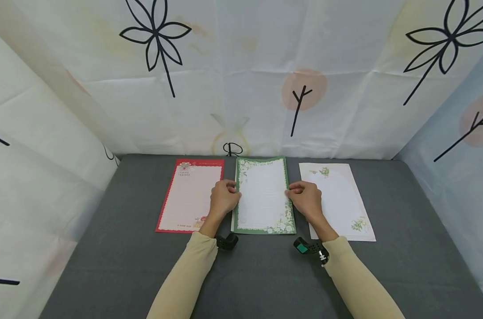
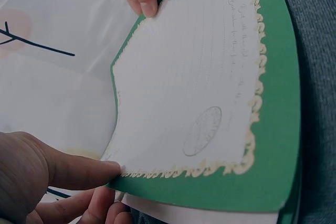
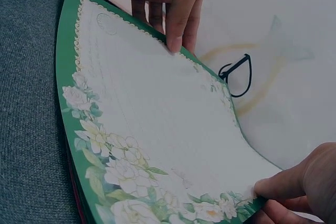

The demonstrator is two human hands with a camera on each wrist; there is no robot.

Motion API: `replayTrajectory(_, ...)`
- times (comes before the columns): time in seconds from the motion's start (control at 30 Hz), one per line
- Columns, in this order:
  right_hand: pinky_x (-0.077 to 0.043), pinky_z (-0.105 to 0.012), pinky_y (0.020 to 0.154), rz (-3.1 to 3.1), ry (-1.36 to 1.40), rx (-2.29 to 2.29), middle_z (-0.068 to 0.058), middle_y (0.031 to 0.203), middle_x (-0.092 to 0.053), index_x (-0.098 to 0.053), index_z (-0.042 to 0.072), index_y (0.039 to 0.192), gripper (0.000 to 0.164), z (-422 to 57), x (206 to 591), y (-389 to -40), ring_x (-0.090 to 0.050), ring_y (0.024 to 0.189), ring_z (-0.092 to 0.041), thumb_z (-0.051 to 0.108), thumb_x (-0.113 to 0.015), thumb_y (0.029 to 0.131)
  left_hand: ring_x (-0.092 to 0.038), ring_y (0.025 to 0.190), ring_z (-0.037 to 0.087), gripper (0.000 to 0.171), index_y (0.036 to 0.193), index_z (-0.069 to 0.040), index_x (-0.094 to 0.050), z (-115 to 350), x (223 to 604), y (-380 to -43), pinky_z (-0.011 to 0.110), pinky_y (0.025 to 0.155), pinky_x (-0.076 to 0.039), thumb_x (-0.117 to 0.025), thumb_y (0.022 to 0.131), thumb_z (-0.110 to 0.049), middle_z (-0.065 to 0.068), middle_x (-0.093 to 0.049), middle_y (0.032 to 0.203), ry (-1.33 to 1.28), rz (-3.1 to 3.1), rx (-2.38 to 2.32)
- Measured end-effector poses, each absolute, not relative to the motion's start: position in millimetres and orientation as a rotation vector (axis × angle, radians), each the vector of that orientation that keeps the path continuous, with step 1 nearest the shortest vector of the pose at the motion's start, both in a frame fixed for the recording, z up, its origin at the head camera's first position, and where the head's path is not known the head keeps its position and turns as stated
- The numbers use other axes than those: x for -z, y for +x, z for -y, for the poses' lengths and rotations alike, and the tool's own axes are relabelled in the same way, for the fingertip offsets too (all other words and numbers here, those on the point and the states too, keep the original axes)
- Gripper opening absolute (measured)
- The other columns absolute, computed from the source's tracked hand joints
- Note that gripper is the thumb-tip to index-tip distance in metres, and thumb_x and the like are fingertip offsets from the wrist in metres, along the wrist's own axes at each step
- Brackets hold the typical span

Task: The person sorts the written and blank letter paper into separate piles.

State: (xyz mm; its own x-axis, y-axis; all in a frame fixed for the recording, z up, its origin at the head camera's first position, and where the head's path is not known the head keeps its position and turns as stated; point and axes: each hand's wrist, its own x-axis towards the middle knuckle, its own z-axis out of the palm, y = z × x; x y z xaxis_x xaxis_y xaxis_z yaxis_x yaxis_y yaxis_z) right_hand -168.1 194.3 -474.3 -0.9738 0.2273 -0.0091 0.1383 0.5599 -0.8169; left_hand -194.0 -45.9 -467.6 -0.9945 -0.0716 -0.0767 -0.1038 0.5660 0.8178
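Note:
A sheet of stationery paper (image 1: 263, 197) with a green border and white flowers lies between both hands. My left hand (image 1: 224, 198) pinches its left edge, thumb on top and fingers beneath, as the left wrist view shows. In the same way my right hand (image 1: 306, 199) pinches the right edge. In both wrist views the sheet bows between the hands. More paper shows under its edge in the left wrist view.
A red-bordered sheet (image 1: 189, 195) lies to the left, partly behind the left hand. To the right is a pale sheet (image 1: 342, 199) with small green sprigs, partly covered by the right hand. All rest on a dark grey tabletop (image 1: 257, 274) before a patterned white cloth (image 1: 241, 97).

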Motion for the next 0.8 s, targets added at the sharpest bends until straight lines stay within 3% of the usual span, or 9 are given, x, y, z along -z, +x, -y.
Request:
replayTrajectory(0.2,-0.052,-0.046,0.074,2.694,-0.278,-1.38,-0.017,0.094,-0.071,-0.074,-0.001,0.106,0.021,-195,475,-168,-0.067,0.088,-0.035,0.014,-0.074,0.092,-0.065,0.079,0.026,0.025,0.113,0.001,-0.073,46,468,-195,0.041,0.068,-0.052,-0.074,0.089,-0.004,0.009,-0.068,0.086,-0.166,-2.733,-1.455)
replayTrajectory(0.43,-0.05,-0.033,0.066,2.684,-0.305,-1.501,-0.012,0.089,-0.069,-0.072,-0.002,0.107,0.02,-197,472,-168,-0.066,0.082,-0.028,0.013,-0.073,0.093,-0.065,0.078,0.025,0.021,0.111,0.003,-0.073,48,469,-196,0.037,0.065,-0.053,-0.073,0.091,-0.004,0.009,-0.068,0.086,-0.154,-2.687,-1.535)
replayTrajectory(0.8,-0.057,-0.029,0.075,2.61,-0.207,-1.859,-0.014,0.094,-0.064,-0.06,-0.013,0.124,0.032,-206,463,-166,-0.064,0.08,-0.015,0.005,-0.064,0.099,-0.061,0.086,0.023,0.021,0.112,0.005,-0.07,57,464,-197,0.028,0.068,-0.048,-0.071,0.093,-0.002,0.012,-0.064,0.093,-0.123,-2.457,-1.744)
